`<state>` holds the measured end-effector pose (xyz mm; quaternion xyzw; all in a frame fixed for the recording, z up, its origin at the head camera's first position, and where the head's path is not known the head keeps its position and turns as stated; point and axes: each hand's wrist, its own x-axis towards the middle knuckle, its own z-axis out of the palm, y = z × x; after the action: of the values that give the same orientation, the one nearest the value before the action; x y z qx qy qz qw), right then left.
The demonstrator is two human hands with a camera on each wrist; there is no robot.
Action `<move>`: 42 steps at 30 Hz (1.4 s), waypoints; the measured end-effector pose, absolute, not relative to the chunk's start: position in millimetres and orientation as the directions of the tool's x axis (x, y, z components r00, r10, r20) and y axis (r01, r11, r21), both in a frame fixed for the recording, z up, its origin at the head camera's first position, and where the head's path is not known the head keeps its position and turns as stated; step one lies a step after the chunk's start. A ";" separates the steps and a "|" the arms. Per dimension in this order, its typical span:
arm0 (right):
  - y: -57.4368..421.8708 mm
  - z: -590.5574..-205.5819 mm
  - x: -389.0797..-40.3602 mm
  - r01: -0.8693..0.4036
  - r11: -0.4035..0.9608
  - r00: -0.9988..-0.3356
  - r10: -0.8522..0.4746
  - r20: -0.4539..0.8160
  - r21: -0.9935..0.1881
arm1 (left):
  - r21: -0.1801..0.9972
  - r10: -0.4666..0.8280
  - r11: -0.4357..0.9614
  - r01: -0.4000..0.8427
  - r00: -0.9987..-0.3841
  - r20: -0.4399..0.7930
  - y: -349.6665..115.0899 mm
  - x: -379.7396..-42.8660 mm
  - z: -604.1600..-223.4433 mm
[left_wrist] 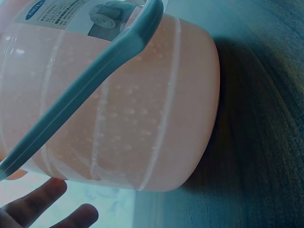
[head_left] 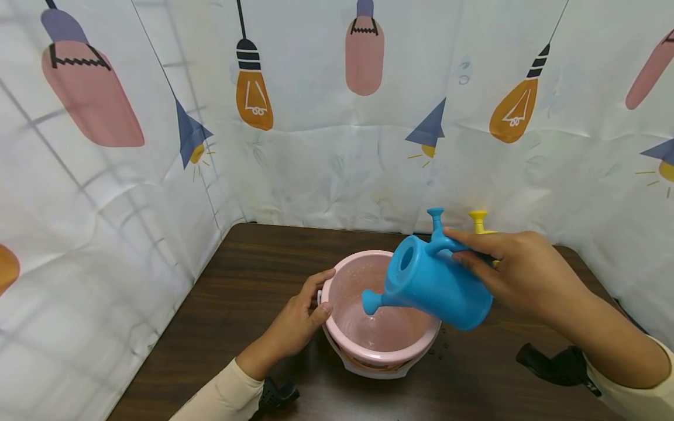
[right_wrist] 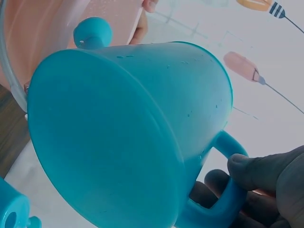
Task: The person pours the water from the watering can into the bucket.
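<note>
A pink bucket (head_left: 344, 342) stands on the table, its pale handle (left_wrist: 90, 80) hanging down along the outside. My left hand (head_left: 297, 321) holds the bucket's left rim, thumb on the rim and fingers along the outer side. Over the right part of the bucket, my right hand (head_left: 518, 269) grips a blue watering can (head_left: 447, 292) by its handle (right_wrist: 230, 190). The can is tilted, and its spout points left and down over the bucket's inside. I see no stream from the spout. Small drops cling to the can's side in the right wrist view.
Behind the held can, a second blue spout (head_left: 436, 217) and a yellow spout (head_left: 478, 219) stick up, their bodies mostly hidden. Water drops (head_left: 439, 351) dot the dark wooden table (head_left: 253, 275) right of the bucket. A printed white curtain (head_left: 316, 164) hangs behind and left.
</note>
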<state>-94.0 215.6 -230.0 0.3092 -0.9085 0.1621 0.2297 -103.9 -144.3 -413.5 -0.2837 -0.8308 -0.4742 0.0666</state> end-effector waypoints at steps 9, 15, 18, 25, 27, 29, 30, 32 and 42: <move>211.2 -225.6 -94.0 -0.647 0.749 -0.706 -0.518 0.483 -0.143 | 0.750 0.411 0.386 0.537 -0.828 0.382 -144.4 -103.7 -413.2; 207.1 -223.1 -94.7 -0.670 0.733 -0.681 -0.542 0.492 -0.121 | 0.752 0.411 0.389 0.533 -0.830 0.376 -144.5 -103.4 -412.5; 205.2 -221.9 -94.7 -0.665 0.738 -0.686 -0.541 0.487 -0.115 | 0.753 0.413 0.387 0.532 -0.830 0.375 -144.4 -103.4 -412.2; 202.5 -218.3 -95.6 -0.635 0.757 -0.734 -0.529 0.425 -0.155 | 0.757 0.411 0.389 0.525 -0.834 0.367 -144.4 -103.1 -412.0; 200.8 -217.2 -95.6 -0.631 0.760 -0.740 -0.531 0.414 -0.153 | 0.756 0.409 0.392 0.524 -0.836 0.367 -144.5 -102.9 -412.0; 198.8 -216.0 -95.6 -0.626 0.765 -0.747 -0.531 0.399 -0.153 | 0.755 0.406 0.396 0.522 -0.837 0.366 -144.4 -102.8 -412.0; 197.9 -215.4 -95.5 -0.622 0.768 -0.752 -0.531 0.390 -0.152 | 0.755 0.405 0.397 0.522 -0.838 0.366 -144.4 -102.8 -412.1; 196.0 -214.2 -95.4 -0.616 0.772 -0.759 -0.531 0.376 -0.154 | 0.756 0.403 0.398 0.520 -0.839 0.365 -144.2 -102.7 -412.1; 190.4 -212.8 -95.7 -0.625 0.770 -0.749 -0.548 0.372 -0.125 | 0.749 0.407 0.395 0.531 -0.833 0.376 -144.4 -102.8 -412.3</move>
<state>-95.7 190.4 -212.8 0.3163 -0.9273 0.1214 0.1591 -102.8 -144.4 -412.3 -0.2817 -0.8326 -0.4724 0.0658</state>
